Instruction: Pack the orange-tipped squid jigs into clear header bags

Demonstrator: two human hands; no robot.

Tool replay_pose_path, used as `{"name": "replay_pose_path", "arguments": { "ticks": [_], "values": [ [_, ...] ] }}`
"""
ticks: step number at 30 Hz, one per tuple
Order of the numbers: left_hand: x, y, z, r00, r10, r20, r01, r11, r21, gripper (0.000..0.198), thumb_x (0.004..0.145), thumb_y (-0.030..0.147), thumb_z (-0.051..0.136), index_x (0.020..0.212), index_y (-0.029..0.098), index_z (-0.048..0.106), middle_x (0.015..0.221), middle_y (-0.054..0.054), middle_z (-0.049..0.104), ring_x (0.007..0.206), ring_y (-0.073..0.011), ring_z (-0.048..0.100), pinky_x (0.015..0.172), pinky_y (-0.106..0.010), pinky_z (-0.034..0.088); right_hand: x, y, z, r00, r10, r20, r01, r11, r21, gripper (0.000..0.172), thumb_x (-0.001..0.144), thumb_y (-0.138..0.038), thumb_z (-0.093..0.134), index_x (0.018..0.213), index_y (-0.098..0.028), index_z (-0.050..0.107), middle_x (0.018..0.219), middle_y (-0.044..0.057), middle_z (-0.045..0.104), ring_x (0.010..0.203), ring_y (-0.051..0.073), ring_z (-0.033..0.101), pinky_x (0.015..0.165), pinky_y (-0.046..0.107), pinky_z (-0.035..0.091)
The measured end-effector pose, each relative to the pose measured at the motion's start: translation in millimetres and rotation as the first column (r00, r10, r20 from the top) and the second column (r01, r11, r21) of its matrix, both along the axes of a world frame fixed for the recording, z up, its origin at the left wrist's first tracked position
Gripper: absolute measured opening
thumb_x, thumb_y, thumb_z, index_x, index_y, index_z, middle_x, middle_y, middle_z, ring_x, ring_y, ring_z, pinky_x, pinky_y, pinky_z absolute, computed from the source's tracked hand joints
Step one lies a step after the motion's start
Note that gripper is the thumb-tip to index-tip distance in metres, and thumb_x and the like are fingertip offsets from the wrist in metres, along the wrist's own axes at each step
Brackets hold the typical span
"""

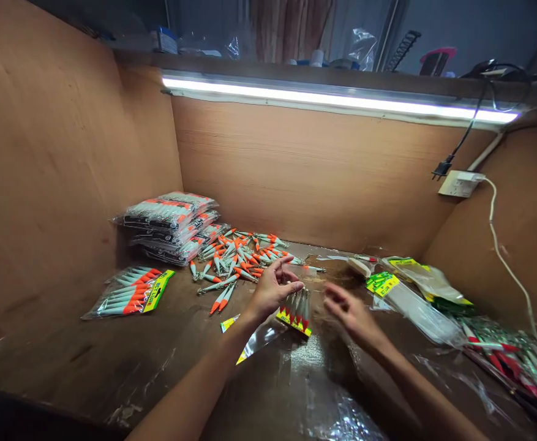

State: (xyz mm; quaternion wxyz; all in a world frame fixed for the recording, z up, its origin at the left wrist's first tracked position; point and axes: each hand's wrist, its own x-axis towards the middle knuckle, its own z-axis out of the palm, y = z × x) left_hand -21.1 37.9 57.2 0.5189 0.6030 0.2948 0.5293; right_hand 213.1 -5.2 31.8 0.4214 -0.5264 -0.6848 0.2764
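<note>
My left hand (270, 293) is closed, thumb against fingers, at the upper end of a small packet of squid-jig lures (297, 309). The red tips of these lures point toward me, over a yellow header card. To the right of the packet, my right hand (351, 315) is blurred by motion; its fingers look stretched out and hold nothing visible. A clear bag (266, 339) with yellow print lies under my left wrist. Just beyond the left hand spreads a loose pile of orange-and-white lures (236, 254).
Stacked bagged lures (171, 223) stand at the back left, with a filled yellow-header packet (133, 293) in front. On the right are clear bags with yellow headers (415, 303) and red-and-green lures (511, 361). A white cable (495, 229) hangs from the outlet (460, 184).
</note>
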Motion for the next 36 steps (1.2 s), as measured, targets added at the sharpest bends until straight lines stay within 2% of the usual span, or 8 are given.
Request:
{"name": "replay_pose_path", "arguments": {
  "ticks": [2,4,7,10,13,19,29,36],
  "values": [
    [8,-4,-2.6,0.999,0.032,0.031,-0.032,0.999,0.007,0.078,0.068,0.029,0.086,0.137,0.021,0.049,0.089,-0.003,0.067,0.084,-0.0185,0.065,0.079,-0.031,0.051,-25,-14,-14.7,0.956,0.274,-0.104,-0.289,0.941,-0.179,0.050,0.085,-0.057,0.062,0.117,-0.019,0.067,0.108,0.009,0.072,0.096,0.027,0.067,0.085,0.041,0.053],
    [13,-7,-6.6,0.998,0.018,0.063,-0.017,1.000,-0.016,0.086,0.063,0.029,0.089,0.139,0.023,0.047,0.102,-0.006,0.066,0.095,-0.0211,0.064,0.086,-0.033,0.050,-40,-18,-22.2,0.919,0.306,-0.247,-0.358,0.912,-0.201,0.045,0.084,-0.056,0.065,0.105,-0.017,0.071,0.095,0.007,0.074,0.084,0.025,0.068,0.077,0.036,0.054],
    [15,-11,-12.2,0.986,-0.165,0.039,0.168,0.980,-0.105,0.078,0.061,0.032,0.090,0.131,0.020,0.056,0.111,-0.010,0.066,0.104,-0.0234,0.063,0.089,-0.033,0.049,-43,-16,-24.7,0.907,0.224,-0.356,-0.300,0.937,-0.177,0.044,0.081,-0.057,0.068,0.095,-0.015,0.072,0.085,0.006,0.074,0.072,0.021,0.065,0.066,0.031,0.052],
    [15,-14,-17.9,0.943,-0.328,-0.061,0.307,0.924,-0.229,0.050,0.064,0.042,0.087,0.099,0.011,0.071,0.088,-0.008,0.070,0.078,-0.0193,0.065,0.071,-0.028,0.050,-35,-14,-25.5,0.912,0.162,-0.376,-0.240,0.955,-0.171,0.041,0.077,-0.053,0.074,0.094,-0.016,0.070,0.083,0.005,0.073,0.068,0.019,0.063,0.062,0.027,0.049],
    [20,-14,-26.2,0.959,-0.272,-0.083,0.241,0.932,-0.272,0.049,0.060,0.049,0.087,0.082,0.009,0.072,0.072,-0.004,0.068,0.060,-0.0139,0.059,0.059,-0.024,0.045,-32,-15,-29.1,0.891,0.090,-0.445,-0.185,0.967,-0.174,0.038,0.070,-0.048,0.081,0.086,-0.018,0.064,0.077,0.001,0.069,0.065,0.016,0.060,0.059,0.025,0.046],
    [26,-11,-41.6,0.959,-0.257,-0.116,0.218,0.937,-0.272,0.050,0.056,0.051,0.089,0.080,0.011,0.072,0.072,-0.003,0.069,0.061,-0.0134,0.059,0.059,-0.021,0.042,-29,-13,-38.8,0.813,0.065,-0.579,-0.224,0.952,-0.208,0.041,0.064,-0.045,0.086,0.077,-0.019,0.058,0.072,-0.001,0.066,0.064,0.015,0.058,0.061,0.026,0.044],
    [27,-10,-39.8,0.962,-0.263,-0.074,0.236,0.936,-0.261,0.043,0.064,0.046,0.086,0.085,0.012,0.071,0.080,-0.005,0.070,0.068,-0.0150,0.063,0.064,-0.023,0.046,-26,-18,-38.9,0.764,0.031,-0.645,-0.211,0.956,-0.204,0.040,0.064,-0.042,0.086,0.081,-0.018,0.059,0.075,0.001,0.068,0.065,0.015,0.059,0.062,0.025,0.044],
    [28,-8,-44.7,0.969,-0.239,-0.058,0.216,0.939,-0.267,0.044,0.066,0.047,0.085,0.087,0.010,0.072,0.081,-0.007,0.071,0.066,-0.0161,0.064,0.064,-0.025,0.047,-21,-19,-34.8,0.783,-0.033,-0.621,-0.160,0.954,-0.252,0.035,0.071,-0.047,0.080,0.082,-0.017,0.066,0.078,0.003,0.070,0.069,0.018,0.064,0.063,0.028,0.048]
  ]
}}
